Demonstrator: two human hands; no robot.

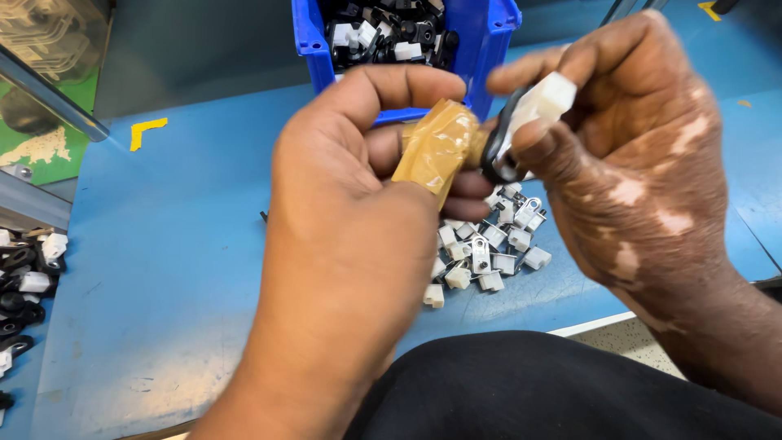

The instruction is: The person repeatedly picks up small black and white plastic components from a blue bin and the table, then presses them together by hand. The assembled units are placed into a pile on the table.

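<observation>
We've got both hands up in the air just in front of the blue bin (489, 37); the left hand (350, 236) has its fingers clenched around a stubby tool wrapped in tan tape (436, 147), thumb arched over the top; the right hand (627, 155) pinches a small white plastic block with a black loop clip (529, 118) between thumb and forefinger, its loop end meeting the tip of the taped tool.

The clip piece looks feather-light and fairly stiff; we'd guess the white block is the safest place to hold it, since it has flat faces, while the thin black loop seems springy and likely to twist or pop out of a pinch; smooth plastic, so probably a bit slippery. The tape wrap on the tool should give decent grip.

Below the bin, between the hands, a loose heap of white and metal clip parts (489, 248) sits on the blue bench (163, 244); far to the left of the bin, more black and white parts (24, 285) crowd the bench edge. Open bench lies left of the bin, with a yellow corner mark (147, 130) there; the near bench edge runs close to the person's dark lap (554, 391), so small parts could roll off.
</observation>
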